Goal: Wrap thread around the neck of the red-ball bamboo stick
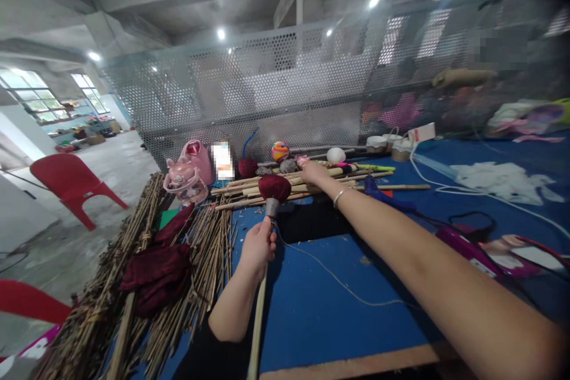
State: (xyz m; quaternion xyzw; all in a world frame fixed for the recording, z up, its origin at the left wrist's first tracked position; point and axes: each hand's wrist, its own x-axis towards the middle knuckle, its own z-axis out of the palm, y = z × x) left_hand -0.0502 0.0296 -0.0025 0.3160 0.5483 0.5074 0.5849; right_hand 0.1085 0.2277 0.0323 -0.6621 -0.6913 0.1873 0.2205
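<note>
My left hand (258, 246) is wrapped round a pale wooden stick (257, 326), held upright and slightly tilted. At its top sits a dark red cloth-covered head (275, 188), with a grey wrapping (272, 206) round the neck below it. From near that neck a thin cord or wire (338, 286) trails across the blue table to the right. My right hand (317, 174) reaches over to the far pile of wooden sticks (249, 191), beside a small pink item (303, 160). Its fingers are mostly hidden, so their grip does not show.
Bundles of thin twigs (214, 243) and dark red cloth (158, 279) lie at left. A pink piggy-shaped container (184, 181), a colourful ball (280, 151) and a white ball (335, 155) stand at the back. A blue-handled tool (385, 195) and white scraps (499, 181) are at right.
</note>
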